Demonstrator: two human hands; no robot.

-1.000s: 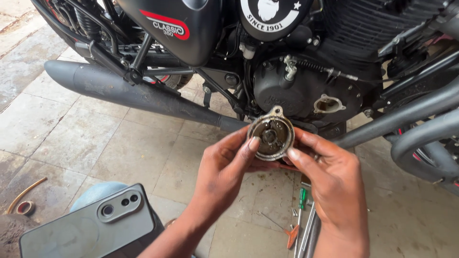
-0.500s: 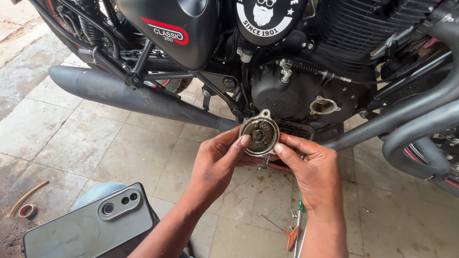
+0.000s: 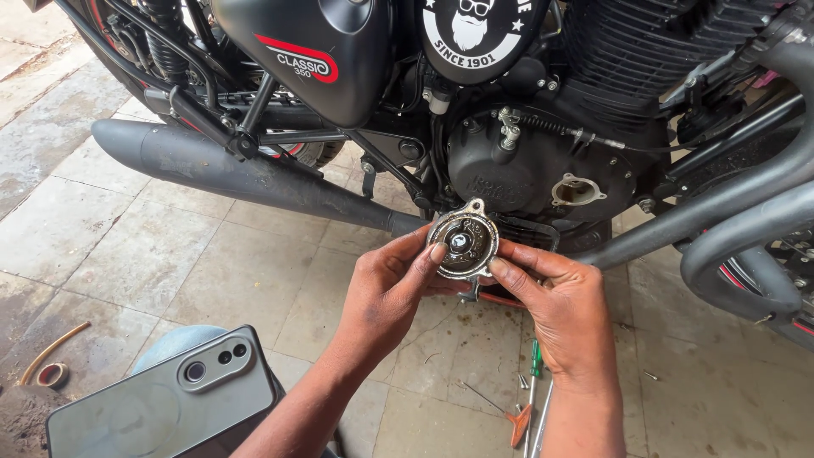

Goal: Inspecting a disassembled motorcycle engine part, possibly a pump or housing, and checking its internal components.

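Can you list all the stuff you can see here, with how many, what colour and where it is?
round metal cover: one, silver and grimy, held up in front of the engine
motorcycle: one, black with red trim, across the top
exhaust pipe: one, dull black, low along the bike on the left
engine case: one, black, with an open round hole, behind the cover
phone: one, grey, bottom left, camera side up
screwdrivers: a few thin tools, green and orange handles, on the floor at the bottom
tape roll: one, brownish, far left on the floor
floor tiles: many, grey stone, stained
left hand: one, thumb on the cover's face
right hand: one, gripping the cover's right edge
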